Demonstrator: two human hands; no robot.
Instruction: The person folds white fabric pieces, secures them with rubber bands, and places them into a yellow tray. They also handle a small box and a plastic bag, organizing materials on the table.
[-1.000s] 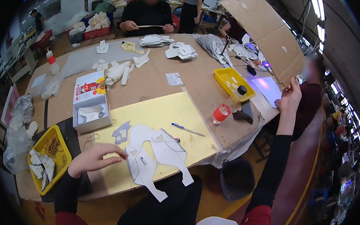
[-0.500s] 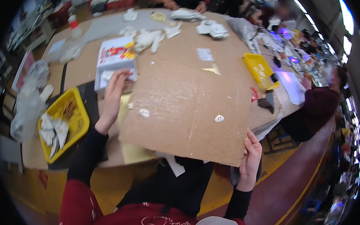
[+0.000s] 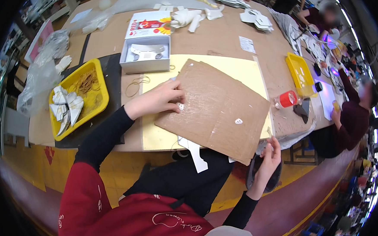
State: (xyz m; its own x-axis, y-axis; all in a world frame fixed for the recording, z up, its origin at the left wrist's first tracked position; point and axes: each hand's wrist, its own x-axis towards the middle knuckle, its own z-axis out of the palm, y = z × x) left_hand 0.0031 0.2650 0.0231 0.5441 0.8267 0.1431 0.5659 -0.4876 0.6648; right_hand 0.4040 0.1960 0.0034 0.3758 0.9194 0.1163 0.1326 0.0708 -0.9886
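A long brown worktable [image 3: 220, 37] fills the view, with a pale yellow mat [image 3: 239, 73] laid across its near edge. A flat sheet of brown cardboard [image 3: 217, 109] lies on the mat, roughly rectangular, matte and slightly scuffed, turned at an angle so that its near corner overhangs the table edge. White paper cutouts [image 3: 194, 152] protrude from beneath its near edge.

The left hand [image 3: 157, 99] rests palm down on the left edge of the cardboard, fingers extended and loosely spread, pressing flat without gripping. The right hand [image 3: 270, 155] is below the table edge at the near right corner of the cardboard, fingers curled upward and close to that corner; whether it pinches the sheet cannot be told.

Left of the mat sits a yellow plastic tray [image 3: 94, 95] holding folded white paper pieces and rubber bands. Behind the mat stands an open white box [image 3: 145, 54]. A loose rubber band [image 3: 134, 85] lies between the box and the left hand
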